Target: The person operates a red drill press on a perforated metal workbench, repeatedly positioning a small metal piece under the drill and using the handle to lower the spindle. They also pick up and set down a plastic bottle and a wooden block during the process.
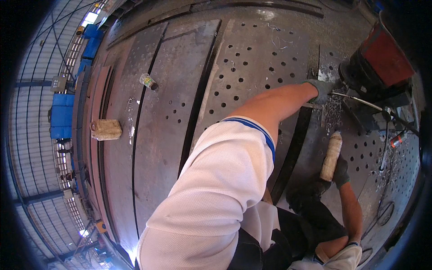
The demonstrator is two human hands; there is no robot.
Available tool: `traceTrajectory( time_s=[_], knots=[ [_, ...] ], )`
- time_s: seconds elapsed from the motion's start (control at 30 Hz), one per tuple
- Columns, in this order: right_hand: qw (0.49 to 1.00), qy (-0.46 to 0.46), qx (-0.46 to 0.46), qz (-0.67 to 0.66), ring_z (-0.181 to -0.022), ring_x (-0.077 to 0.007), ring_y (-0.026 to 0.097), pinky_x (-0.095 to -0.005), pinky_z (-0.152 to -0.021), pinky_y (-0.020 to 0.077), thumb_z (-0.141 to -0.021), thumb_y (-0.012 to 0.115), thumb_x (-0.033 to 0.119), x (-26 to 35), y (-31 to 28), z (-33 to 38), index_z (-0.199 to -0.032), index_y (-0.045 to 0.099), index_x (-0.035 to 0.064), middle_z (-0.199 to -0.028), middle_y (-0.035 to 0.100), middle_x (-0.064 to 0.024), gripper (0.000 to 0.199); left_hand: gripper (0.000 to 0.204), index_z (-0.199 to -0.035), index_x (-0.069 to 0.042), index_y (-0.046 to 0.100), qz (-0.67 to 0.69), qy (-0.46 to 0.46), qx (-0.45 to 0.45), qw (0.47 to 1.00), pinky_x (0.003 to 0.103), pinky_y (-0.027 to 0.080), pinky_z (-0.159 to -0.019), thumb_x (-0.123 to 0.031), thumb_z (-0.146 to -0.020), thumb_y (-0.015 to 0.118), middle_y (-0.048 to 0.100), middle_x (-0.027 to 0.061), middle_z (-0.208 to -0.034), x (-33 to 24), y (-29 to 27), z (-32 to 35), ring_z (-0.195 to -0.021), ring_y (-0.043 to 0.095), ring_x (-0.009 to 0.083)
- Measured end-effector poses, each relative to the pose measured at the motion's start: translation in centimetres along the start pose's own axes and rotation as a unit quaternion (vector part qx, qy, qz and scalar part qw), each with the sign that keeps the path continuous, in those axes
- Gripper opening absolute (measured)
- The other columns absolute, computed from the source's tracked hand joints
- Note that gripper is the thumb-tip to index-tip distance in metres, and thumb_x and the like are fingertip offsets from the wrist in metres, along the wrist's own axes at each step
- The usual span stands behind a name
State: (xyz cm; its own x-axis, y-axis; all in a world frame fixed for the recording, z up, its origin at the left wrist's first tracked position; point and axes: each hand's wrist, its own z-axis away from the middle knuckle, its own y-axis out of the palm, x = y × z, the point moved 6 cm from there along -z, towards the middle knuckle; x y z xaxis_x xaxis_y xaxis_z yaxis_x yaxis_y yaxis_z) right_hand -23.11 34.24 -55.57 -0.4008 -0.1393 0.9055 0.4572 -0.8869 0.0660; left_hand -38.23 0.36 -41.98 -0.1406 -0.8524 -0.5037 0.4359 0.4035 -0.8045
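My left arm, in a white sleeve with a blue band, reaches across to the upper right. My left hand [320,90], in a grey glove, is beside the end of a thin metal rod [360,99] and over curled metal shavings [334,112]. Its fingers are mostly hidden, so I cannot tell whether it grips anything. At the lower right, my gloved right hand [342,172] is closed round the side of a dirty off-white plastic bottle [332,155]. The bottle is tilted, its narrow top pointing toward the shavings.
Steel plates [171,81] with drilled holes and dark gaps between them cover the floor. A machine with a red panel [389,58] stands at the right. A stained jerrycan [106,129] and a clear plastic cup [148,81] sit at left. An orange can [396,141] lies far right.
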Motion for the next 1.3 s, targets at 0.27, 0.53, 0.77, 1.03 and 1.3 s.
traceTrajectory(
  time_s=[0.27,0.53,0.77,1.03,1.3],
  knots=[
    [0.892,-0.161,0.016,0.421,-0.099,-0.0270,0.073,-0.0393,-0.086,0.0586,-0.093,0.071,0.019,4.7,1.7,0.6,-0.129,0.060,0.0030,-0.112,0.074,-0.0127,0.041,0.067,-0.145,-0.006,0.047,0.019,-0.003,0.007,1.000,0.048,0.053,-0.096,-0.023,-0.084,0.067,0.066,0.0270,-0.127,-0.8,-0.6,0.7,-0.119,0.065,0.0404],
    [0.807,-0.143,0.031,0.572,-0.106,-0.0246,0.071,-0.0385,-0.090,0.0573,-0.099,0.064,0.018,4.7,1.9,1.1,-0.136,0.055,0.0010,-0.119,0.072,-0.0122,0.042,0.072,-0.150,-0.007,0.042,0.007,0.006,0.010,1.000,0.050,0.054,-0.093,-0.023,-0.084,0.066,0.063,0.0278,-0.132,-0.7,0.1,0.1,-0.119,0.065,0.0405],
    [0.957,-0.077,0.046,0.277,-0.106,-0.0259,0.069,-0.0395,-0.091,0.0581,-0.101,0.062,0.018,3.1,1.3,0.2,-0.142,0.050,0.0013,-0.123,0.068,-0.0119,0.045,0.070,-0.152,-0.009,0.041,0.010,-0.030,0.032,0.999,0.049,0.052,-0.097,-0.023,-0.088,0.064,0.063,0.0276,-0.133,0.2,0.3,0.2,-0.123,0.063,0.0404],
    [0.850,-0.073,0.050,0.519,-0.109,-0.0225,0.067,-0.0391,-0.096,0.0560,-0.101,0.063,0.018,5.5,2.9,0.8,-0.141,0.050,0.0031,-0.126,0.066,-0.0110,0.045,0.063,-0.144,0.000,0.048,0.054,-0.042,0.029,0.997,0.047,0.050,-0.103,-0.013,-0.084,0.063,0.060,0.0285,-0.137,-0.5,-0.6,1.6,-0.127,0.061,0.0383],
    [0.949,-0.129,-0.002,0.286,-0.098,-0.0330,0.073,-0.0427,-0.081,0.0587,-0.085,0.078,0.023,2.9,1.1,0.2,-0.134,0.056,0.0034,-0.111,0.074,-0.0161,0.057,0.064,-0.146,-0.006,0.048,0.048,-0.028,0.023,0.998,0.047,0.048,-0.106,-0.014,-0.084,0.064,0.059,0.0275,-0.138,-0.8,-0.4,0.7,-0.130,0.058,0.0394]
  ],
)
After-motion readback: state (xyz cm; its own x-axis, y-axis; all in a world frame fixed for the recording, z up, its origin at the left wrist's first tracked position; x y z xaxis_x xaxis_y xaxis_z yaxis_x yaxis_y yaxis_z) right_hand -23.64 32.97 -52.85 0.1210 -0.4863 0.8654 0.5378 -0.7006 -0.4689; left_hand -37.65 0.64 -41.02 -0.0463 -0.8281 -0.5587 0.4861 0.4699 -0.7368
